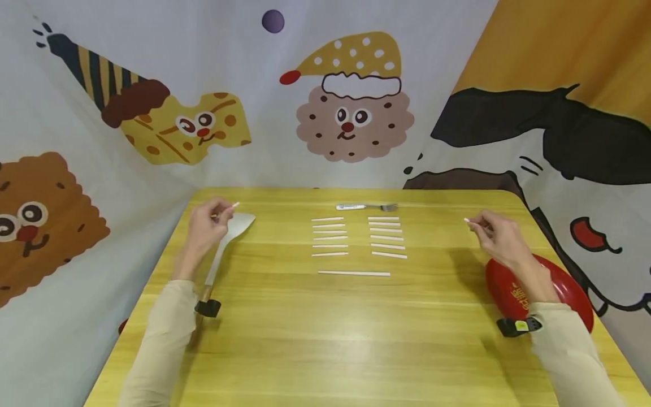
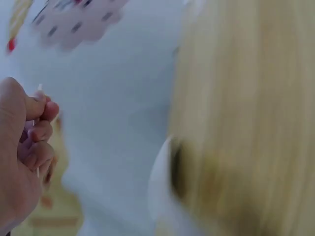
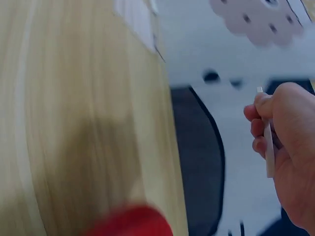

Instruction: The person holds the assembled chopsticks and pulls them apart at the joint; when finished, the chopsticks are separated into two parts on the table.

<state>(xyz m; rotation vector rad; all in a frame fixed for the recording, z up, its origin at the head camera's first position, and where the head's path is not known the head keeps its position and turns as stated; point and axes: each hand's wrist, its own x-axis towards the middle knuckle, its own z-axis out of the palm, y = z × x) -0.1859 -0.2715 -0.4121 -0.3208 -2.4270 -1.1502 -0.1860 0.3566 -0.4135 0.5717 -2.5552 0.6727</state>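
Note:
Above the table's left side, my left hand (image 1: pixel 205 226) pinches a thin white stick (image 2: pixel 40 87) between thumb and fingertips, most of it hidden by the fingers. On the right, my right hand (image 1: pixel 500 237) holds a short white stick (image 3: pixel 269 152), its tip poking out past the thumb. Both hands are raised off the tabletop and well apart. Between them lie two columns of short white sticks, a left column (image 1: pixel 330 246) and a right column (image 1: pixel 387 238), several in each. One longer white stick (image 1: pixel 354 273) lies across, nearer the front.
A white-headed spatula (image 1: pixel 238 225) lies below my left hand. Under my right forearm is a red plate (image 1: pixel 569 282) with gold lettering. A fork (image 1: pixel 366 207) with a white handle lies near the wooden table's (image 1: pixel 325 350) back edge. A printed cloth (image 1: pixel 229 164) hangs behind.

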